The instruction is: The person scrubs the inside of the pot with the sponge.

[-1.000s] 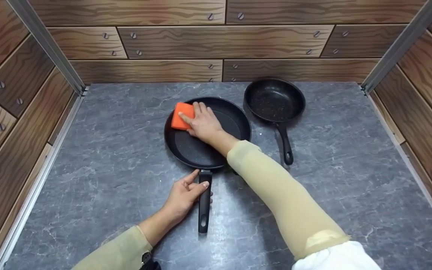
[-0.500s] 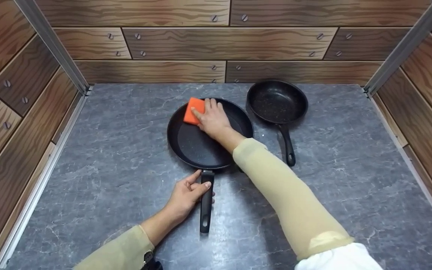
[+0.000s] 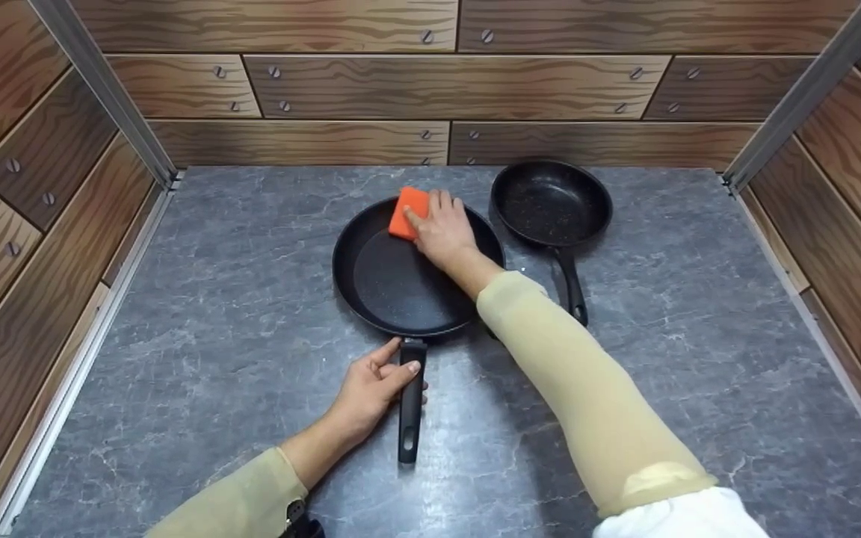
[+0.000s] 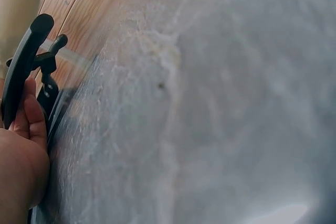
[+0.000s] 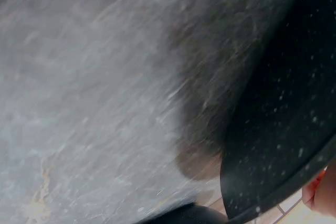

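A large black frying pan [image 3: 393,299] lies on the grey marbled tabletop in the head view, its handle [image 3: 409,426] pointing toward me. My left hand [image 3: 367,392] grips that handle near the pan's rim, thumb on top and fingers around the underside; the left wrist view shows the handle [image 4: 18,77] too. Inside the pan, at the far wall, my right hand [image 3: 447,233] holds an orange sponge [image 3: 400,226] against the surface, the thumb lying over it. The right wrist view catches mostly the pan's speckled outer side [image 5: 283,114], with the fingers at its lower right edge.
Just right of the large pan stands a smaller black frying pan [image 3: 550,205], its handle [image 3: 571,288] partly behind my right sleeve. Wood-patterned panels [image 3: 371,86] close the back and both sides, with metal posts in the corners.
My right hand has slid the sponge rightward along the far inner wall of the pan. The left hand keeps its grip on the handle, and the pan stays in place.
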Motion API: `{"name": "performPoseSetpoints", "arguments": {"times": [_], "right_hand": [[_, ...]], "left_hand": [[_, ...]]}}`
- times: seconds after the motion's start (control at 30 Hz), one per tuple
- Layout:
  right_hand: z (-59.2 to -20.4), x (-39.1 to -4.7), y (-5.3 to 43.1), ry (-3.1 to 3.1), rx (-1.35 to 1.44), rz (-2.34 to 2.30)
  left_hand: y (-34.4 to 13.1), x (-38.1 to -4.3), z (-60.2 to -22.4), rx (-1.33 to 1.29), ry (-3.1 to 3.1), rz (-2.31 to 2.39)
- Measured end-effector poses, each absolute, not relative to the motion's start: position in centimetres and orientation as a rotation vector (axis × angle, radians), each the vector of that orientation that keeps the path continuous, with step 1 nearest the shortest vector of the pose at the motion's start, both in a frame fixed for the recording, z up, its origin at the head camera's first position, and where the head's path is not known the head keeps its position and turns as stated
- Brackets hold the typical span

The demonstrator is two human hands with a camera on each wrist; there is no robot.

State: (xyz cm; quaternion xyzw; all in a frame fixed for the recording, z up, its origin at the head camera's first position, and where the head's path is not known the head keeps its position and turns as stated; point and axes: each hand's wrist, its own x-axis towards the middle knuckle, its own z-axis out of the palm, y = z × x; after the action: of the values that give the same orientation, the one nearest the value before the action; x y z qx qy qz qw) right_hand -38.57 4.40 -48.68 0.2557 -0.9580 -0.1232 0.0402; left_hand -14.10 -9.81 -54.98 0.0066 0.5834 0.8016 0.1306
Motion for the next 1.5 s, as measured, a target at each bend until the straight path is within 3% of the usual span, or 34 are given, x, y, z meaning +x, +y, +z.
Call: {"name": "performPoseSetpoints", "arguments": {"times": [1.5], "right_hand": [[-46.6, -37.5, 10.6, -2.843, 0.700, -0.499]], "left_hand": [[-9.7, -13.9, -55.0, -0.001, 1.689, 2.343]]}}
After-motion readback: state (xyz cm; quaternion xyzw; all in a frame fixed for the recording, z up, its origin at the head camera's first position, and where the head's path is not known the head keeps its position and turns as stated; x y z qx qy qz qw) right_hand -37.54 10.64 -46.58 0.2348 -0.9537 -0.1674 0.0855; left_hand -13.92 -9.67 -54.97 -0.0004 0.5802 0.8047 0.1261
